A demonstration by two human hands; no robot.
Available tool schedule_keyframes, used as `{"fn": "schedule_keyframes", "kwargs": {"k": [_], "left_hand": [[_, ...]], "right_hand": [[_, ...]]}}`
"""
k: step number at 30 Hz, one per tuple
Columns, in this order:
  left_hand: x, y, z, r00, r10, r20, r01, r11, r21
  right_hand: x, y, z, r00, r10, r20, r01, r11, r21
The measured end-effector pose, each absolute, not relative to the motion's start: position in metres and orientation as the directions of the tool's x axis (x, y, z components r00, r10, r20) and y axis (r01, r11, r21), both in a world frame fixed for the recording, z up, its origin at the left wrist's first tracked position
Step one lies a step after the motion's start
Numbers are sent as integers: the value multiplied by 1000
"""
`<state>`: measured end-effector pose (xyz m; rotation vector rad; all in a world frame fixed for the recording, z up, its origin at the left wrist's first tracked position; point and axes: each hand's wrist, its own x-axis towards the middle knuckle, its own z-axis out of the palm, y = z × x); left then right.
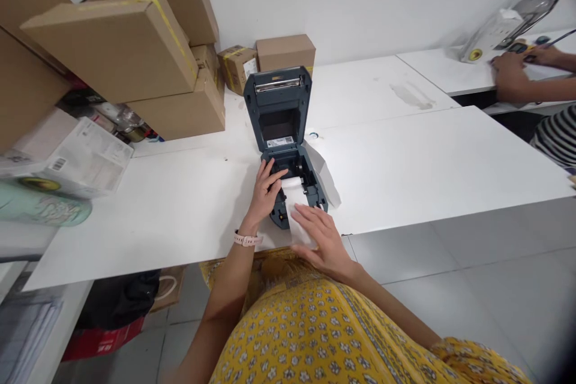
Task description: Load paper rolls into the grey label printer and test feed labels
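Observation:
A dark grey label printer (pixel 278 105) stands on the white table with its lid raised. Inside its body lies a small white paper roll (pixel 292 182), and a strip of label paper (pixel 296 197) runs from it over the front edge toward me. My left hand (pixel 262 197) rests at the printer's left side, fingers apart, the fingertips over the inner compartment near the roll. Flat on the paper strip lies my right hand (pixel 321 237), fingers stretched out and thumb apart from them. The strip's lower end is partly covered by this hand.
Cardboard boxes (pixel 121 48) are stacked at the back left, with smaller boxes (pixel 286 53) against the wall. A white carton (pixel 81 153) and a green bottle (pixel 47 203) sit at the left. White backing paper (pixel 324 175) lies beside the printer. Another person's hands (pixel 513 72) work at the far right.

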<state>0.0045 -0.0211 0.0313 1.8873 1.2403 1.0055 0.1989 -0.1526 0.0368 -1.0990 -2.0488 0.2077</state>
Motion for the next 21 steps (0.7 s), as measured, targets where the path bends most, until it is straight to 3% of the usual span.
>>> {"fn": "schedule_keyframes", "kwargs": {"k": [3, 5, 9, 11, 16, 21], "left_hand": [[-4, -25, 30, 177, 950, 258, 318, -303, 899], [-14, -20, 38, 35, 961, 273, 234, -274, 933], [-27, 22, 83, -210, 914, 346, 143, -322, 936], [-24, 51, 115, -195, 923, 333, 57, -328, 943], [3, 100, 175, -108, 989, 104, -203, -125, 971], [13, 84, 178, -85, 979, 184, -186, -197, 963]], "right_hand": [[210, -161, 34, -71, 718, 692, 533, 614, -582], [223, -157, 33, 150, 685, 713, 527, 554, -644], [253, -94, 49, 509, 669, 541, 371, 397, -840], [261, -38, 71, 468, 734, 492, 222, 441, -870], [243, 98, 149, 165, 919, 359, -30, 369, -929], [216, 113, 174, -69, 939, 336, -182, 320, -930]]}}
